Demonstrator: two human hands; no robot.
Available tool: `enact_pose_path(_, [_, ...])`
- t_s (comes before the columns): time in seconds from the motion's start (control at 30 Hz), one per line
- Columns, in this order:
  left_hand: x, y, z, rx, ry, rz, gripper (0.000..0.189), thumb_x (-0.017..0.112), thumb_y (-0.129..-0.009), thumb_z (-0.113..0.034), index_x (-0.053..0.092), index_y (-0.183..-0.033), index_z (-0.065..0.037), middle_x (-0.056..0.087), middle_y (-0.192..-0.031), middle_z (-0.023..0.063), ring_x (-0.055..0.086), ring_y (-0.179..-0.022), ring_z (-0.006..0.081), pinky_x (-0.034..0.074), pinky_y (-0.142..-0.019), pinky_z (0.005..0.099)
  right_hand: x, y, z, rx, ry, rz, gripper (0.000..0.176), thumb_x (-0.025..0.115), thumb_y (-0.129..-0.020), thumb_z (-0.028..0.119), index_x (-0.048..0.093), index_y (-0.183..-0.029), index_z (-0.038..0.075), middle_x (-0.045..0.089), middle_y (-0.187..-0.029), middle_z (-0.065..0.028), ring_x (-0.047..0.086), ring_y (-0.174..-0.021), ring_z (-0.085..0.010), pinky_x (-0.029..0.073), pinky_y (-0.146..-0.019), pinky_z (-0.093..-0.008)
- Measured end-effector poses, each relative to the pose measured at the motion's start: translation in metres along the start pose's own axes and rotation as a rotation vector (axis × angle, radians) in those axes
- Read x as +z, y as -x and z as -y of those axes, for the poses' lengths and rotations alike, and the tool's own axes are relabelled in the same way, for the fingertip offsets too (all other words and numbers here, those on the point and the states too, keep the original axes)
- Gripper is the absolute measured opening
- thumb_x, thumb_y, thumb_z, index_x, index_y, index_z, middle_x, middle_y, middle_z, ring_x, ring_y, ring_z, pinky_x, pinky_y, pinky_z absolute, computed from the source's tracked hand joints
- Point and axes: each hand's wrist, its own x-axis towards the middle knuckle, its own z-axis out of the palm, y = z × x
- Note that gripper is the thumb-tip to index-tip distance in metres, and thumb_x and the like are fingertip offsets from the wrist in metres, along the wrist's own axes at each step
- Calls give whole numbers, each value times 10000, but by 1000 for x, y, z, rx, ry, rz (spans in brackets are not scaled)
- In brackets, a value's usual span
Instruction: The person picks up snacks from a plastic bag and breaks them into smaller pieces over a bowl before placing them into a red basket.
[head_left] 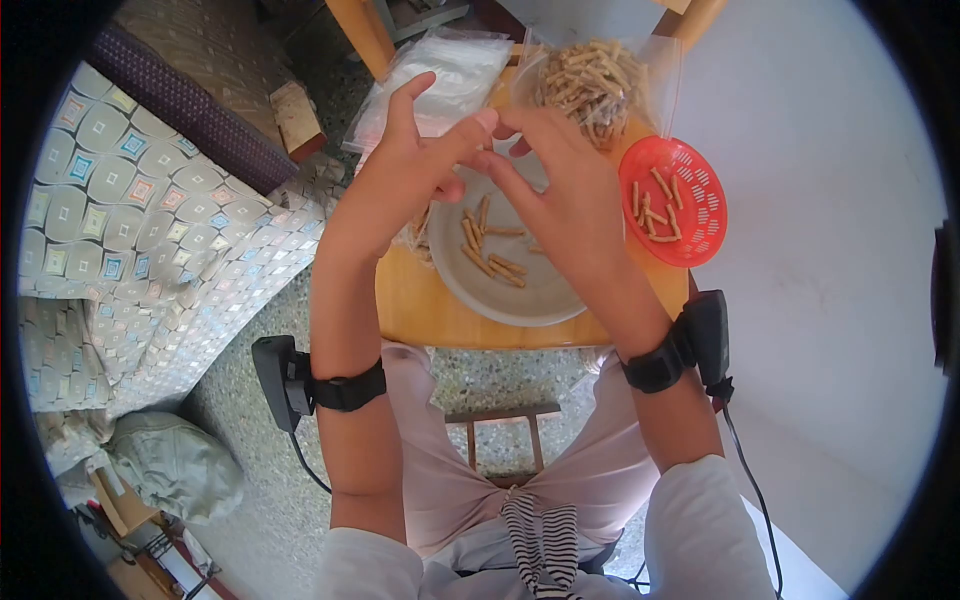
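Observation:
Both hands meet above a round grey tray (520, 303) that holds several short tan sticks (478, 262). My left hand (425, 150) has its index finger raised, while its thumb tip touches the fingertips of my right hand (545, 160). The right hand's thumb and index finger come together in a pinch; anything between them is too small to name. Right of the tray, a red plastic basket (712, 205) holds several more sticks. Behind my right hand lies a clear bag (600, 85) full of the same sticks.
Flat clear plastic bags (440, 75) lie at the back left of the wooden chair seat (405, 305). Another bag of sticks sits partly hidden left of the tray. A white wall (820, 250) stands at right, and a patterned cloth (150, 210) hangs at left.

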Motion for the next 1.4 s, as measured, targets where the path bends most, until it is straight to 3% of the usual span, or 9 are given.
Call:
enact_pose_path(0.13, [1, 4, -6, -26, 18, 6, 1019, 704, -864, -546, 204, -1540, 29, 703, -915, 109, 592, -689, 104, 489, -684, 245, -1, 1, 1, 24, -24, 68, 232, 691, -884, 164, 659, -1098, 82, 679, -963, -89, 685, -822, -289, 534, -703, -373])
enact_pose_path(0.2, [3, 5, -8, -79, 41, -14, 793, 615, -956, -462, 261, -1554, -80, 685, -883, 74, 523, -617, 80, 443, -671, 223, -2, 1, 3, 51, -50, 90, 233, 690, -887, 172, 661, -1097, 77, 686, -948, -91, 687, -812, -286, 533, -696, -371])
enact_pose_path(0.33, [5, 8, -11, -87, 71, -15, 695, 567, -987, -442, 324, -1537, -94, 689, -889, 72, 565, -631, 89, 469, -674, 233, -3, 1, 7, 75, -58, 88, 240, 699, -885, 182, 672, -1099, 76, 698, -931, -93, 703, -762, -259, 540, -662, -352])
enact_pose_path(0.6, [-7, -1, 1, 2, 67, 153, 395, 477, -1056, -359, 605, -1307, -82, 709, -1012, 51, 643, -714, 111, 507, -724, 250, -5, -1, 8, 68, -38, 80, 259, 741, -856, 180, 693, -1096, 93, 702, -930, -81, 717, -756, -226, 546, -645, -332])
enact_pose_path(0.8, [-7, -10, 15, 167, -16, 90, 276, 520, -1036, -300, 635, -1084, -53, 676, -982, 36, 651, -858, 105, 467, -744, 227, -4, -1, 4, 25, -21, 16, 297, 724, -861, 135, 671, -1153, 115, 690, -964, -75, 709, -756, -228, 541, -642, -334])
enact_pose_path(1.0, [-7, -10, 10, 234, 7, -59, 273, 579, -1006, -284, 676, -1037, -30, 660, -949, 14, 632, -876, 109, 458, -800, 254, 0, -2, -3, -68, 58, -61, 282, 702, -880, 191, 662, -1141, 93, 684, -955, -98, 689, -805, -311, 536, -694, -418])
enact_pose_path(1.1, [-27, -9, 10, 218, -284, -136, 297, 608, -998, -310, 695, -979, -27, 686, -1096, 23, 630, -957, 112, 461, -848, 261, -1, 5, -9, 60, 27, 114, 307, 708, -868, 222, 668, -1142, 90, 685, -959, -125, 674, -862, -344, 531, -743, -442])
enact_pose_path(1.17, [-40, -8, 22, 279, -439, -193, 284, 652, -962, -294, 695, -947, -14, 687, -1087, 58, 637, -974, 156, 462, -870, 289, -2, 12, -16, 161, 244, 515, 326, 718, -844, 209, 677, -1150, 105, 686, -949, -138, 676, -909, -331, 533, -777, -440])
enact_pose_path(1.4, [-43, 8, 26, 277, -940, -178, 210, 728, -861, -235, 723, -920, -34, 677, -1088, 139, 615, -1064, 345, 446, -966, 414, 3, 31, -24, 105, 353, 564, 434, 771, -774, 159, 663, -1194, 137, 673, -1112, -116, 672, -960, -330, 534, -816, -443])
